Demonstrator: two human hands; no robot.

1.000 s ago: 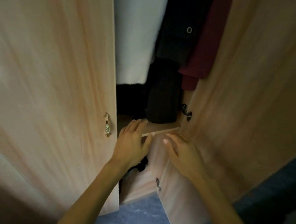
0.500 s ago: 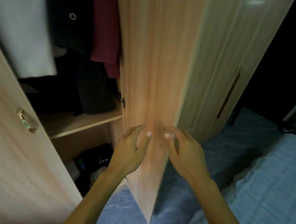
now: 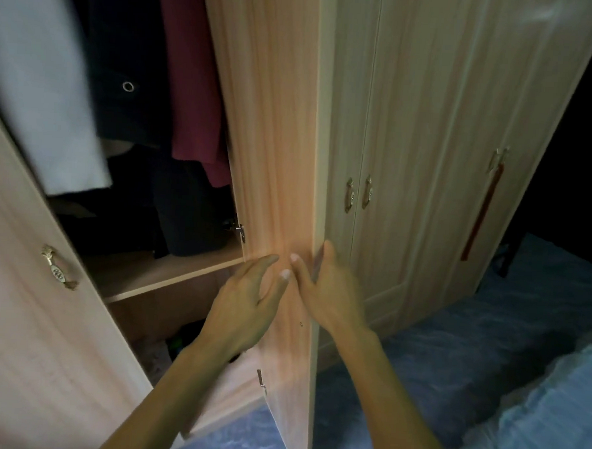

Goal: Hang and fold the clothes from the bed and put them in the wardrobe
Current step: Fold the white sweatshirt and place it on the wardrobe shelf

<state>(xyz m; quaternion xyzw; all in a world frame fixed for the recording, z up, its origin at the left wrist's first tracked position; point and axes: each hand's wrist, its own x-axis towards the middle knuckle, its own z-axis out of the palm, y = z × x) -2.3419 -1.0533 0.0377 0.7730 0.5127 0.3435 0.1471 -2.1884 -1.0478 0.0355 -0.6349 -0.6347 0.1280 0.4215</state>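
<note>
The wardrobe stands with two doors swung out. Inside hang a white garment, a black garment and a maroon garment above a wooden shelf. My left hand hovers with relaxed fingers in front of the inner face of the right door and holds nothing. My right hand is at that door's front edge, thumb on the near side, fingers stretched past the edge. Whether it touches the door is unclear. It holds no clothing.
The left door with its brass handle stands out at the left. Closed wardrobe doors fill the right. The blue floor runs below, and a light-blue bed sits at the lower right. Dark items lie under the shelf.
The view has swung right, from the wardrobe's inside to the right door's edge and the closed doors. Both hands have kept their relaxed pose in front of me.
</note>
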